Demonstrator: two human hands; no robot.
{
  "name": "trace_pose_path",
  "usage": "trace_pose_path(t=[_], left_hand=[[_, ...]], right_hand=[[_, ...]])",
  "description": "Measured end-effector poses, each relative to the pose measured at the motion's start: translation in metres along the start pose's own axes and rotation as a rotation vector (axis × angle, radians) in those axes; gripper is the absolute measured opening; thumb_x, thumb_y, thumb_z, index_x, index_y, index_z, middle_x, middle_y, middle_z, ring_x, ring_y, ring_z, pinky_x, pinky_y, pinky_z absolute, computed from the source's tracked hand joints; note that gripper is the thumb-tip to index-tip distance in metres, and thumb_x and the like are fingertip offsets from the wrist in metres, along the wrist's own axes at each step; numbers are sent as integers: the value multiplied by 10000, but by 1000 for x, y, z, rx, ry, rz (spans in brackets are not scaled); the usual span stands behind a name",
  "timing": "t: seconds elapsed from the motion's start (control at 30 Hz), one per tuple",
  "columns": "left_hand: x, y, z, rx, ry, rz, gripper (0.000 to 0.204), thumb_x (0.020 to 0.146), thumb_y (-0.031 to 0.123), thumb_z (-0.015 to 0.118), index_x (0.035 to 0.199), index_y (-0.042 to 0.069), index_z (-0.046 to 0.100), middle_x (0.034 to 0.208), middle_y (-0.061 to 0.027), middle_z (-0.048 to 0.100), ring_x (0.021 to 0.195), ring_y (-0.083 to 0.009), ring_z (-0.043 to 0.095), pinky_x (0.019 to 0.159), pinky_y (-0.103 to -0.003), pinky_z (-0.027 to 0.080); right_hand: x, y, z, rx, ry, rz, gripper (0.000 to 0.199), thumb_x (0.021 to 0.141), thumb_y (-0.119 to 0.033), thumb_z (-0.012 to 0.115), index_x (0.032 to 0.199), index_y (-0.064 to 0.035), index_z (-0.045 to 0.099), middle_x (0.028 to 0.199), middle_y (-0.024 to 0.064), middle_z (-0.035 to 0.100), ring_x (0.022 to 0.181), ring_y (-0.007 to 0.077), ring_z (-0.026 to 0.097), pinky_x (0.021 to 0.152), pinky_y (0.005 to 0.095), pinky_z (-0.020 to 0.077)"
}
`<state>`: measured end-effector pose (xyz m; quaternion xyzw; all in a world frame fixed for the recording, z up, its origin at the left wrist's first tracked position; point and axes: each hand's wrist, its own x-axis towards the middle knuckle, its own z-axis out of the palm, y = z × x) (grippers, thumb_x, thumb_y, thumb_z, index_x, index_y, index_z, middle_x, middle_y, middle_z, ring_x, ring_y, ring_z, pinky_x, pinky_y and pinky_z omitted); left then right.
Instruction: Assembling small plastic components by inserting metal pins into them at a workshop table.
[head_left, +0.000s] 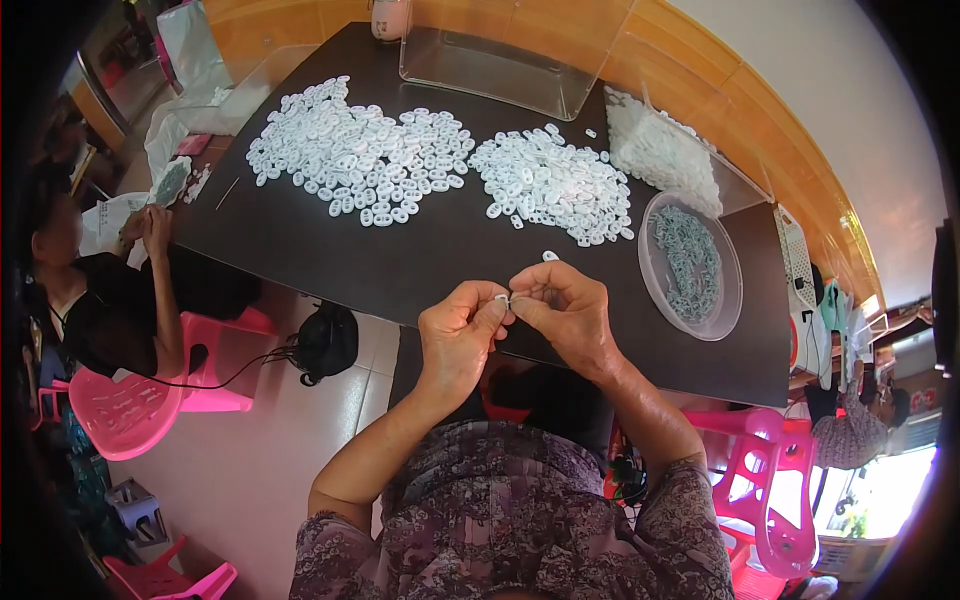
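My left hand (463,335) pinches a small white plastic piece (502,298) at the near edge of the dark table. Fingertip to fingertip with it, my right hand (568,312) is closed in a pinch too; what sits between those fingers is too small to name. Just beyond my right hand lies a single white two-holed oval piece (550,257). Two heaps of such pieces spread over the table, a larger heap (350,150) at left and a smaller heap (555,185) ahead. A round clear tub (735,290) on the right holds many small grey metal parts (688,262).
A clear plastic bin (490,75) stands at the far edge, beside a bag of white pieces (660,150). A thin stick (227,193) lies at left. Another person (110,290) works at the left end. Pink stools (125,410) stand on the floor; a pink chair (765,480) is at right.
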<state>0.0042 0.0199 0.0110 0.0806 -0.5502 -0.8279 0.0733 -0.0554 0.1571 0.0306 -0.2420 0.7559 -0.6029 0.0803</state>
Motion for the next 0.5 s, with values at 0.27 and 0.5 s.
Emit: trace_pose_path(t=[0.27, 0.5], left_hand=[[-1, -6, 2, 76, 76, 122, 53, 862, -21, 574, 866, -22, 627, 699, -11, 599, 579, -50, 519, 512, -184, 430], [0, -7, -1, 205, 72, 134, 54, 858, -20, 581, 871, -11, 633, 692, -41, 607, 578, -72, 543, 522, -197, 449]], right_hand=[[-3, -2, 9, 63, 18, 60, 123, 813, -5, 632, 930, 22, 605, 772, 5, 611, 686, 31, 526, 596, 193, 441], [-1, 0, 9, 95, 14, 108, 116, 820, -27, 635, 929, 10, 615, 769, 6, 612, 685, 32, 522, 600, 194, 439]])
